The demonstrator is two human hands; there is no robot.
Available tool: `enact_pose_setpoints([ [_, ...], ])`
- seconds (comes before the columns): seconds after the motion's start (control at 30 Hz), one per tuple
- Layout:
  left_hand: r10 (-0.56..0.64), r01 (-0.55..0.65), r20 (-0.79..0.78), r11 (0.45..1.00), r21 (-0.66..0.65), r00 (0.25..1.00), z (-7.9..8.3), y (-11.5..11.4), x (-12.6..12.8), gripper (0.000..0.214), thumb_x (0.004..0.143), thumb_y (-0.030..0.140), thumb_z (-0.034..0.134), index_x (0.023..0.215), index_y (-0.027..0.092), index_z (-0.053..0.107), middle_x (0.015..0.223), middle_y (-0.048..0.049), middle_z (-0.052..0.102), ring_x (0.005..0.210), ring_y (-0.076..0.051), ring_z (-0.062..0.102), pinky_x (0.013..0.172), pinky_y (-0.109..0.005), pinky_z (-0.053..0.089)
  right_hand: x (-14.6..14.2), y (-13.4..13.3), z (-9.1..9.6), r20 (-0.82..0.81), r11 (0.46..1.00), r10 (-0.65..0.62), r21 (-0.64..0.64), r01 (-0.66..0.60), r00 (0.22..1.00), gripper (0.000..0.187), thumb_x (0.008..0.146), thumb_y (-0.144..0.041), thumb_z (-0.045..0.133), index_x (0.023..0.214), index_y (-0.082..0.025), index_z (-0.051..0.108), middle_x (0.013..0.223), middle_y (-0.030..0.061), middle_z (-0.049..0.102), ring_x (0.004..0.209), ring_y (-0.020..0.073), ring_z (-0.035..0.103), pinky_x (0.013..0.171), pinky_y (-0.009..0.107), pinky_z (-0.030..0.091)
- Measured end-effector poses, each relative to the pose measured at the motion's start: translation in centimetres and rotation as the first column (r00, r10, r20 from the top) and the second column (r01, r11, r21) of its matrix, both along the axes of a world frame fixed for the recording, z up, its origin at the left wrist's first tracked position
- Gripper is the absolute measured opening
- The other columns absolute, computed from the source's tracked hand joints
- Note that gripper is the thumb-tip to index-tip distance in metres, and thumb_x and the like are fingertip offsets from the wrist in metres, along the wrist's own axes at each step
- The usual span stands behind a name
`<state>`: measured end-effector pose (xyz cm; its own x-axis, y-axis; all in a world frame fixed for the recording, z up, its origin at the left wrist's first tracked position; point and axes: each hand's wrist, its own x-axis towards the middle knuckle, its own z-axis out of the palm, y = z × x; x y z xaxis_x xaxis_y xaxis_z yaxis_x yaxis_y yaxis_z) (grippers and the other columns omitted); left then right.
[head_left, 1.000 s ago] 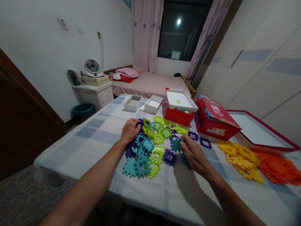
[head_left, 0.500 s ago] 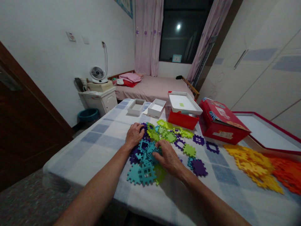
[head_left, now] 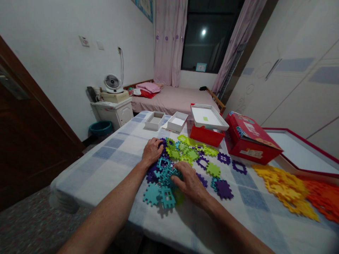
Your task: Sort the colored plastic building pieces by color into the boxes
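- Left hand (head_left: pixel 153 151): palm down, fingers bent against dark-purple toothed plastic pieces (head_left: pixel 164 145); grip unclear.
- Right hand (head_left: pixel 190 179): thumb and fingers pinching teal toothed plastic pieces (head_left: pixel 166 173).

Home bedroom, with bed (head_left: pixel 180 97) and pink curtains (head_left: pixel 168 46)

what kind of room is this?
Most likely a bedroom in a home: there's a bed with pink bedding, pink curtains at the window, and a small fan on a low cabinet.

two hands (head_left: pixel 153 151) (head_left: pixel 189 179), perhaps dozens of toothed pieces (head_left: pixel 224 189)
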<state>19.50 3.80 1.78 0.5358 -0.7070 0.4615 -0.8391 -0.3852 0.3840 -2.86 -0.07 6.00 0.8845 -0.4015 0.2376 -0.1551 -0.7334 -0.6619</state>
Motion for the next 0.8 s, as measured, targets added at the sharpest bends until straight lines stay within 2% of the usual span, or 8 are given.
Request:
enact_pose_setpoints([
  [0.13, -0.002, 0.002, 0.0, 1.0, -0.003, 1.0, -0.1, 0.0, 0.0, 0.029, 0.087, 0.027, 0.046, 0.107, 0.02, 0.066, 0.107, -0.0066, 0.061, 0.103, -0.022, 0.054, 0.098, -0.035, 0.043, 0.2, -0.1, -0.4, 0.018, 0.997, -0.054, -0.055, 0.055, 0.998, 0.016, 0.079, -0.016, 0.055, 0.095, -0.018, 0.055, 0.1, 0.0076, 0.058, 0.101, 0.024, 0.048, 0.09, 0.04, 0.035],
  [0.2, -0.001, 0.001, -0.001, 1.0, -0.003, 1.0, 0.0, 0.1, -0.1, 0.029, 0.087, 0.027, 0.046, 0.107, 0.02, 0.066, 0.106, -0.0067, 0.062, 0.102, -0.022, 0.054, 0.097, -0.035, 0.043, 0.0, -0.9, 0.2, 0.059, 0.996, -0.084, 0.02, 0.083, 0.995, 0.02, 0.079, -0.017, 0.054, 0.099, -0.017, 0.053, 0.098, 0.0063, 0.057, 0.097, 0.0219, 0.05, 0.088, 0.038, 0.037],
  [0.27, 0.001, -0.001, -0.002, 1.0, -0.002, 1.0, 0.2, 0.1, -0.2, 0.03, 0.087, 0.027, 0.046, 0.107, 0.02, 0.066, 0.106, -0.0071, 0.061, 0.102, -0.022, 0.054, 0.097, -0.036, 0.044, -0.5, -1.8, 1.4, 0.084, 0.981, -0.107, 0.174, 0.091, 0.991, 0.026, 0.081, -0.022, 0.054, 0.106, -0.018, 0.051, 0.097, 0.0045, 0.057, 0.092, 0.0195, 0.052, 0.084, 0.034, 0.039],
  [0.37, -0.004, 0.004, -0.003, 1.0, 0.001, 1.0, 0.4, 0.1, -0.2, 0.03, 0.087, 0.027, 0.045, 0.107, 0.018, 0.066, 0.107, -0.0077, 0.061, 0.102, -0.023, 0.054, 0.097, -0.036, 0.043, -1.5, -2.5, 3.2, 0.006, 0.907, 0.079, 0.415, -0.074, 0.997, 0.026, 0.084, -0.037, 0.053, 0.102, -0.018, 0.056, 0.09, 0.0025, 0.058, 0.084, 0.0181, 0.053, 0.075, 0.031, 0.042],
  [0.43, -0.007, 0.007, -0.003, 1.0, 0.005, 1.0, 0.4, 0.1, -0.2, 0.031, 0.087, 0.026, 0.045, 0.107, 0.018, 0.066, 0.106, -0.0079, 0.062, 0.102, -0.023, 0.054, 0.097, -0.036, 0.043, -2.2, -1.9, 3.9, -0.06, 0.864, 0.284, 0.449, -0.228, 0.957, 0.024, 0.085, -0.039, 0.055, 0.096, -0.018, 0.059, 0.094, 0.0035, 0.058, 0.087, 0.0184, 0.054, 0.076, 0.031, 0.043],
  [0.5, -0.007, 0.007, -0.002, 1.0, 0.011, 1.0, 0.4, 0.2, -0.2, 0.031, 0.087, 0.027, 0.045, 0.108, 0.017, 0.066, 0.106, -0.0081, 0.062, 0.101, -0.023, 0.054, 0.097, -0.036, 0.043, -2.5, -0.7, 3.9, -0.122, 0.892, 0.365, 0.33, -0.309, 0.923, 0.019, 0.084, -0.032, 0.058, 0.097, -0.018, 0.059, 0.107, 0.0059, 0.055, 0.1, 0.0199, 0.051, 0.087, 0.034, 0.04],
  [0.63, -0.006, 0.006, -0.001, 1.0, 0.024, 1.0, 0.4, 0.2, -0.2, 0.032, 0.087, 0.027, 0.044, 0.108, 0.017, 0.065, 0.107, -0.0084, 0.061, 0.102, -0.023, 0.054, 0.098, -0.036, 0.043, -2.4, 1.6, 3.0, -0.211, 0.951, 0.307, 0.018, -0.31, 0.928, 0.012, 0.085, -0.022, 0.058, 0.096, -0.018, 0.057, 0.106, 0.0066, 0.053, 0.103, 0.0202, 0.045, 0.095, 0.038, 0.034],
  [0.8, -0.013, 0.013, -0.002, 1.0, 0.025, 1.0, 0.6, 0.1, -0.1, 0.035, 0.086, 0.028, 0.041, 0.107, 0.016, 0.065, 0.107, -0.01, 0.061, 0.103, -0.024, 0.054, 0.098, -0.037, 0.042, -1.8, 1.9, 2.2, -0.18, 0.953, 0.278, -0.068, -0.294, 0.943, 0.012, 0.084, -0.022, 0.059, 0.094, -0.018, 0.055, 0.1, 0.0046, 0.053, 0.097, 0.0191, 0.046, 0.091, 0.036, 0.036],
])
